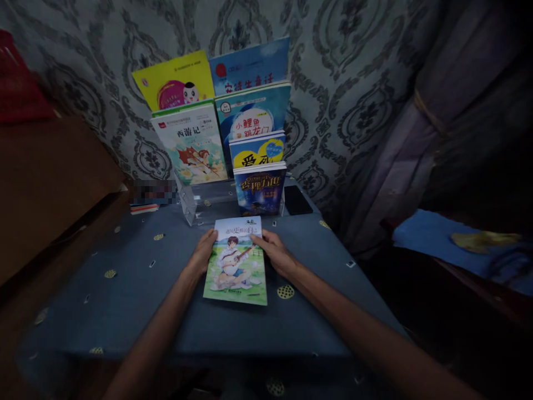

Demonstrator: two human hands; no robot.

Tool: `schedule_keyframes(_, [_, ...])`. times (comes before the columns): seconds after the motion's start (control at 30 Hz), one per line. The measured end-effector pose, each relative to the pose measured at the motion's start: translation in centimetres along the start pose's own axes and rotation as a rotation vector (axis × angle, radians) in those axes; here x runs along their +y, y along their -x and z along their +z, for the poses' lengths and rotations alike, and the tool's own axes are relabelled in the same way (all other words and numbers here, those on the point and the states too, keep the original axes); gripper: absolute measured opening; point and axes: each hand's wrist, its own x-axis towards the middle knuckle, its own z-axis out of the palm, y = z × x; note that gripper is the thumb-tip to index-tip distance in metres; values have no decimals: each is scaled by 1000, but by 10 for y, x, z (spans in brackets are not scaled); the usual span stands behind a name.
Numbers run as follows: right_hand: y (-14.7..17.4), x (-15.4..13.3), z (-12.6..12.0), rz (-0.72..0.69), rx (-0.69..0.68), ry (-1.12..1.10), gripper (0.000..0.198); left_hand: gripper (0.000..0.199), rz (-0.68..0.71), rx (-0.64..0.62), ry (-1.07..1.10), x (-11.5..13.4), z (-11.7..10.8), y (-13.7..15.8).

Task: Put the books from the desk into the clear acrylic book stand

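Note:
Between my two hands is a thin picture-covered book (236, 264), its front cover towards me, showing a figure with a guitar on green grass. My left hand (204, 250) grips its left edge. On the other side, my right hand (275, 253) holds the right edge, with the thumb over the cover. Just beyond the book stands a clear acrylic display rack (188, 204) with books in tiers. A white-and-green book (194, 147) fills its left side, and a dark blue book (260, 191) sits at the front right.
Higher on the rack stand a yellow book (175, 78), a blue book (252, 64) and a teal book (254, 111). A black phone (297, 200) lies right of the rack on the blue tablecloth (137, 300). Behind is a patterned wall (353, 66); a curtain (400, 122) hangs at right.

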Motion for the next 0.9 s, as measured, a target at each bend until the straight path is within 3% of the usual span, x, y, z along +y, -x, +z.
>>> schedule_keyframes(0.1, [0, -3, -1, 89, -8, -31, 36, 36, -83, -2, 0, 1, -2, -3])
schedule_keyframes(0.3, [8, -4, 2, 303, -141, -76, 22, 25, 65, 76, -184, -2, -7, -11])
schedule_keyframes(0.43, [13, 3, 2, 323, -188, 17, 31, 28, 99, 107, -246, -5, -11, -13])
schedule_keyframes(0.53, [9, 11, -3, 237, -111, 94, 35, 20, 213, 82, -359, -3, -13, -12])
schedule_keyframes(0.67, [-3, 22, -13, 99, -10, 251, 38, 19, 477, 43, -740, 1, -11, -2])
schedule_keyframes(0.8, [-9, 27, -21, 12, 7, 437, 42, 28, 561, 106, -1259, 4, -4, 16])
schedule_keyframes(0.9, [-7, 23, -26, -107, 87, 746, 57, 28, 635, 105, -1623, 7, 1, 24])
